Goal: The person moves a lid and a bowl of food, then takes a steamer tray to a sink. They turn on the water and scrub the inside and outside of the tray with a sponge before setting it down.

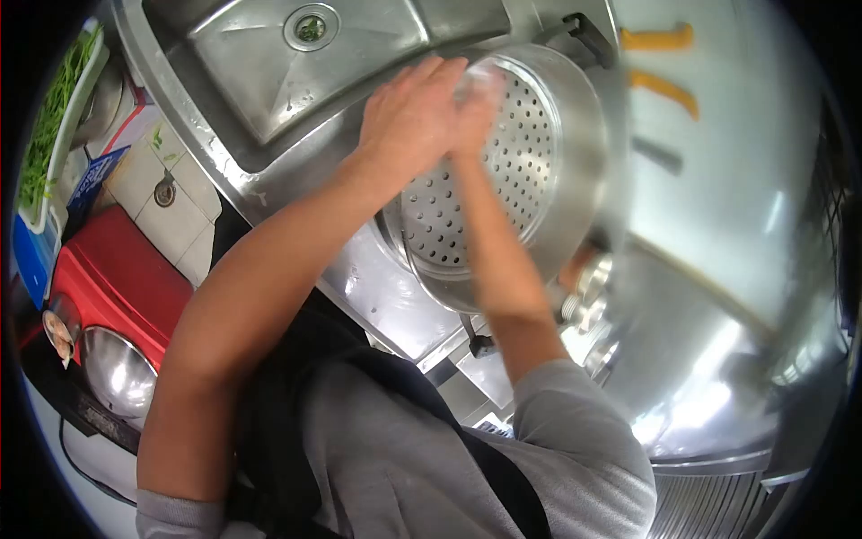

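Observation:
My left hand [410,117] is over the near-left rim of a large steel pot, its fingers stretched out and side by side. Against its inner side is my right hand [474,112], whose fingers are smeared by motion. The two hands meet or overlap, and I cannot make out anything between them. Below them, a round perforated steamer tray [519,184] sits inside the pot [579,153]. The pot has dark handles, and my right forearm crosses over the tray.
A steel sink [242,58] with green scraps in its drain [311,29] lies beyond the pot. Yellow handles [660,38] show at the upper right. At left are a white tub of greens [83,90], a red lid [121,269] and a steel bowl [117,373].

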A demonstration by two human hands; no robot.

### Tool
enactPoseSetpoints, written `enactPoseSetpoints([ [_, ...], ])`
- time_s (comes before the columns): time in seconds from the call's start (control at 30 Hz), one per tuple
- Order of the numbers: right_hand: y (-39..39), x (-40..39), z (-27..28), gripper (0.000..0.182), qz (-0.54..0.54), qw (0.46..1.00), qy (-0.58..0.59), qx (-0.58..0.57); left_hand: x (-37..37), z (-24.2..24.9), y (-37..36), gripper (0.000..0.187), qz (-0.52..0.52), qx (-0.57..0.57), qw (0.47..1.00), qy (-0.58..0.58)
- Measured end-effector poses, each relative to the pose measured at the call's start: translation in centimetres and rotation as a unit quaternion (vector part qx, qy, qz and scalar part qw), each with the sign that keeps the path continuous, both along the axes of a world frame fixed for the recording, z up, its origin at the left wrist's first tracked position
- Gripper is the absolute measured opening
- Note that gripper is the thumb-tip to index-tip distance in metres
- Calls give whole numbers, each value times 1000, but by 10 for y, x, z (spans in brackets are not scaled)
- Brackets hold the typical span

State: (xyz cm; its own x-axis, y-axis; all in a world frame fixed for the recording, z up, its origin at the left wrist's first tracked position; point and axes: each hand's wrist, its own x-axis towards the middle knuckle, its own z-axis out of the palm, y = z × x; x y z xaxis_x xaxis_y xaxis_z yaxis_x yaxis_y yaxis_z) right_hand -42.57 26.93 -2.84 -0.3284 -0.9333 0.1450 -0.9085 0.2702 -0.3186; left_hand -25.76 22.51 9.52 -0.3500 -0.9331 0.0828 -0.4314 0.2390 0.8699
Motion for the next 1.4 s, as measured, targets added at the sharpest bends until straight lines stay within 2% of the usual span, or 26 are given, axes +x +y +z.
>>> enactPoseSetpoints([
  [0.03,12,24,-14,55,58,993,-81,-59,1,2,3,38,-9,-4,1000,3],
  [0.1,32,97,109,60,101,956,-272,31,6,2,-1,36,-25,19,999,30],
  [0.17,114,37,63,55,271,949,-25,157,9,1,0,38,-28,5,999,26],
  [0.2,121,21,81,51,55,941,-298,150,8,1,2,39,-25,-7,999,23],
  [0.23,127,3,100,48,-164,818,-538,121,8,2,3,39,-31,-12,999,24],
  [0.27,139,-40,76,43,-135,956,-254,53,7,4,2,39,-30,-1,999,23],
  [0.3,141,-74,42,39,-101,993,53,-23,7,5,2,39,-32,8,999,18],
  [0.33,120,-62,39,39,-131,989,39,-54,7,11,3,39,-61,-24,998,5],
  [0.4,59,-27,45,35,-334,936,-89,61,1,-2,2,36,-28,-42,998,35],
  [0.47,45,28,23,35,-86,995,-31,-45,2,-15,0,36,-72,-50,996,33],
  [0.5,43,69,61,38,24,996,-77,-30,3,-13,-7,38,-86,-34,995,36],
  [0.53,40,94,69,41,-83,952,-294,-28,6,0,-11,38,-120,-63,990,26],
  [0.57,45,95,83,41,-108,945,-302,-66,8,14,-17,44,-112,46,992,34],
  [0.6,58,86,96,42,-46,980,-194,-6,4,25,-30,51,-101,155,982,35],
  [0.63,72,78,105,45,9,994,-84,65,-4,30,-50,51,-136,134,981,18],
  [0.7,89,69,119,45,-46,982,-104,151,-25,38,-97,66,-55,-72,995,30],
  [0.73,97,68,128,44,-43,976,-111,181,-40,47,-118,66,-92,-88,992,24],
  [0.8,114,78,142,43,-66,970,-127,199,-81,75,-146,68,-197,-243,949,50],
  [0.87,129,99,148,43,8,956,-190,222,-117,92,-160,71,-345,-271,899,-10],
  [0.9,136,103,146,43,-10,957,-192,219,-138,92,-161,71,-360,-272,892,-4],
  [0.97,143,105,143,41,-5,967,-199,159,-175,92,-163,72,-456,-308,831,-83],
  [1.07,148,108,142,39,-35,961,-208,179,-211,70,-156,64,-490,-330,793,-151],
  [1.2,155,131,143,37,-6,953,-215,212,-172,61,-152,54,-516,-235,797,-207],
  [1.27,150,165,132,35,23,964,-206,168,-130,45,-150,47,-521,-107,834,-147],
  [1.37,107,187,113,30,22,982,-171,78,-97,62,-129,44,-461,-132,862,-165],
  [1.4,87,183,106,27,-43,984,-167,50,-95,62,-128,42,-454,-131,867,-161],
])
